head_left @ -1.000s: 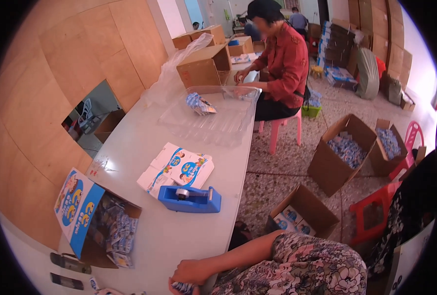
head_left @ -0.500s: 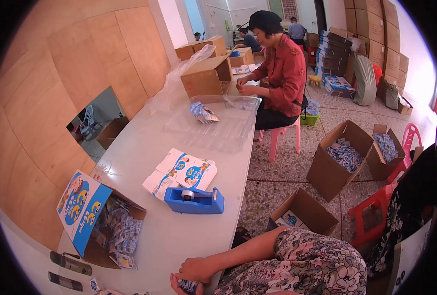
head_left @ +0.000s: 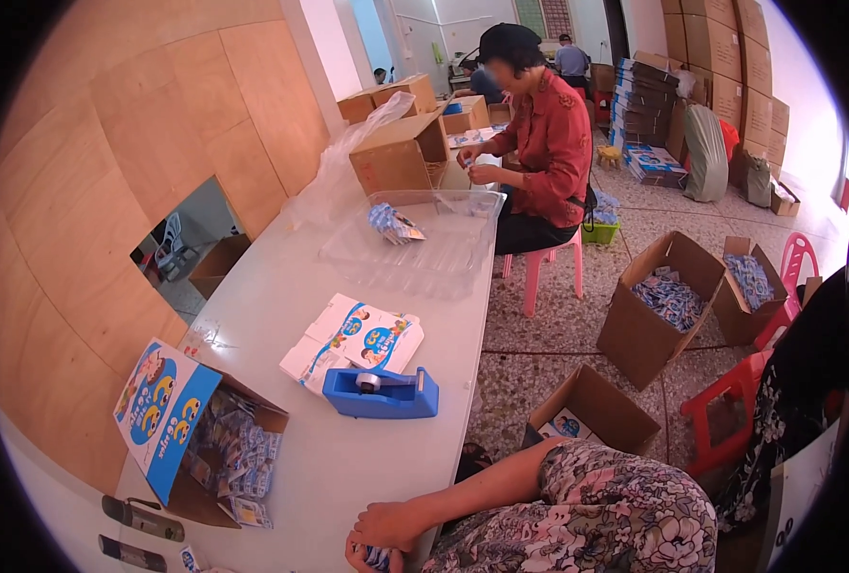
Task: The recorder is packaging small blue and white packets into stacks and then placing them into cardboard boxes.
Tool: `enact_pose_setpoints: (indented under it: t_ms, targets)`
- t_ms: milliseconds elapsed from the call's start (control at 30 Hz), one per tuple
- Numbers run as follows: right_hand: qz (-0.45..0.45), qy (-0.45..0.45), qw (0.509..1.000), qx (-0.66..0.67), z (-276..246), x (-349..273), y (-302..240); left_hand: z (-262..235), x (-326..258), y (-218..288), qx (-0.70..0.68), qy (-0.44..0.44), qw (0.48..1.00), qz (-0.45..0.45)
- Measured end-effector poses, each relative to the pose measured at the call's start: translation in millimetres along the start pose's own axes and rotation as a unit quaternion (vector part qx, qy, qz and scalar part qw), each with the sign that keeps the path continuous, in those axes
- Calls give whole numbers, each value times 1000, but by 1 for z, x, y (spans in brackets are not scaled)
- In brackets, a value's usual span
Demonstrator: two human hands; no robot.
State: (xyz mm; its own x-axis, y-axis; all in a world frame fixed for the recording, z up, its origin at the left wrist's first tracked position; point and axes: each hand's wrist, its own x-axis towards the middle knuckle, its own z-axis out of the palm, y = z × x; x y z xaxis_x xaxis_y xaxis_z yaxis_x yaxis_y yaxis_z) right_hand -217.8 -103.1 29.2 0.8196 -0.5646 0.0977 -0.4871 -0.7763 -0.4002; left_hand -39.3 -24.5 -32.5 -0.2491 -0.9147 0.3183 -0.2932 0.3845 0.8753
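Note:
At the table's near edge, my right hand (head_left: 387, 525) lies over a few small blue-and-white packets (head_left: 377, 556), its fingers curled down onto them. The fingers of my left hand (head_left: 355, 552) wrap the same packets from the other side; most of that hand is cut off by the lower edge. Left of my hands, an open display box (head_left: 162, 420) with a printed white-and-blue lid lies tipped, and similar packets (head_left: 243, 458) spill from its mouth. Beyond my hands stands a blue tape dispenser (head_left: 382, 393), close to flat printed cartons (head_left: 353, 339).
Clear plastic trays (head_left: 424, 263) holding a packet bundle (head_left: 396, 222) lie farther along the table (head_left: 300, 477). A co-worker in red (head_left: 551, 143) sits beyond. Cardboard boxes (head_left: 625, 325), one full of packets, and a red stool (head_left: 730, 415) stand on the floor at right.
The view has shifted slightly, so things on the table sit a little farther right. Both my hands still grip the packets. The co-worker's hands have moved a little.

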Motion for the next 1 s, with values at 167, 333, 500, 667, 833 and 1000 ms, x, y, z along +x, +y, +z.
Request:
enact_pose_setpoints:
  t_ms: [167, 333, 500, 667, 833, 1000]
  targets:
    - [-5, -21, 1000, 6, -1, 1, -1, -2, 0, 6, -60, -15, 996, -61]
    - [-8, -21, 1000, -16, 7, 1, -3, -2, -5, -7, -65, -24, 993, -97]
    - [-19, -6, 1000, 5, 11, -2, 1, -2, -1, 13, -72, -22, 990, -118]
    - [-16, 2, 1000, 13, 4, 0, -2, -1, 0, 24, -75, -17, 989, -123]
    - [-22, -8, 1000, -4, 10, 3, 2, -3, -5, 18, -54, -30, 993, -98]
    - [-15, 26, 999, 22, -6, 1, -7, -3, -1, 27, -109, -26, 985, -134]
